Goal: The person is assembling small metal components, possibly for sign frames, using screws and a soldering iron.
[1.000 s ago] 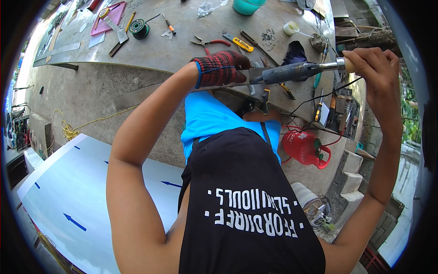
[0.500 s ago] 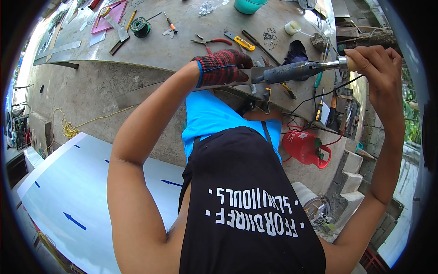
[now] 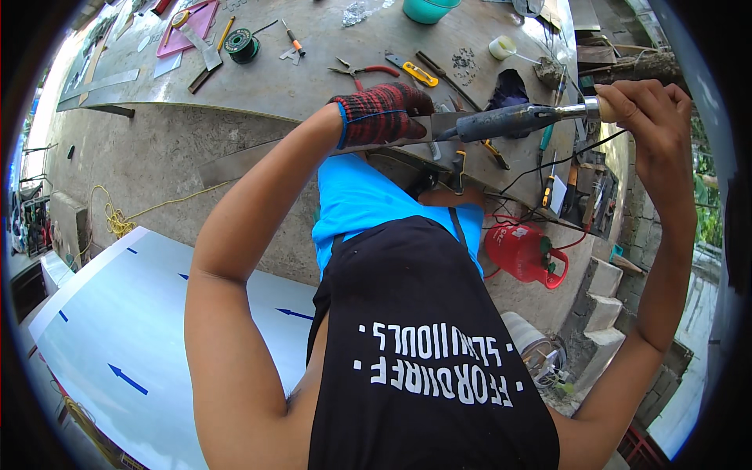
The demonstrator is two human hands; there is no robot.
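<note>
My left hand, in a red and black knitted glove, is closed on a long, thin sheet-metal strip above the table's near edge. The strip runs out to the left behind my forearm. Bare, my right hand grips the handle end of a large soldering iron with a thick dark barrel and a shiny collar. The iron points left, and its tip lies at the strip just right of the glove. Whether tip and metal touch, I cannot tell. A black cord hangs below the iron.
On the metal table lie red-handled pliers, a yellow utility knife, a solder spool, a teal bowl and a small white cup. A red gas cylinder stands at right, a pale sheet at lower left.
My right hand and the soldering iron have shifted very slightly to the right. The gloved left hand and the strip hold nearly the same place.
</note>
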